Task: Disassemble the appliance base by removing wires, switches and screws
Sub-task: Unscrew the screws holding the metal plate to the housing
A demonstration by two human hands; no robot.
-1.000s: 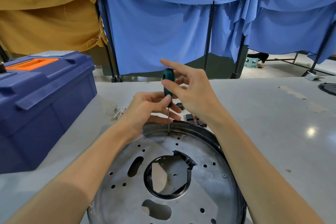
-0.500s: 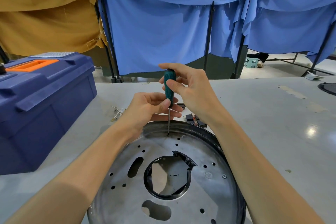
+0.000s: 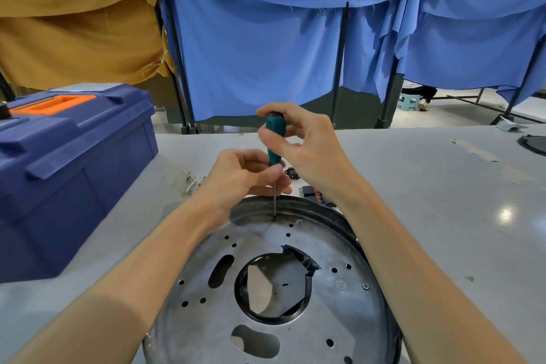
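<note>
The round metal base (image 3: 325, 298) lies flat on the grey table (image 3: 443, 186) right in front of me, and I take it as my landmark. My right hand (image 3: 307, 148) is above its far edge, fingers wrapped around the green handle of the screwdriver (image 3: 275, 139), which stands upright. The thin shaft runs straight down and its tip sits on a small screw (image 3: 274, 219) near the far rim of the base. My left hand (image 3: 245, 177) is just left of the shaft, curled in, with thumb and fingertips pinching the shaft where it meets the handle.

The base has a large round opening in its middle ringed in black, with a torn piece of black tape (image 3: 301, 257) at the upper right of that ring. Small holes and two long slots are scattered across the plate. Another screw (image 3: 365, 286) sits toward its right side.

Beyond the base's far edge lie small black parts (image 3: 310, 190). A tangle of white wires (image 3: 193, 182) lies off its far left. Further left of the base stands a blue toolbox (image 3: 74, 162) with an orange handle.
</note>
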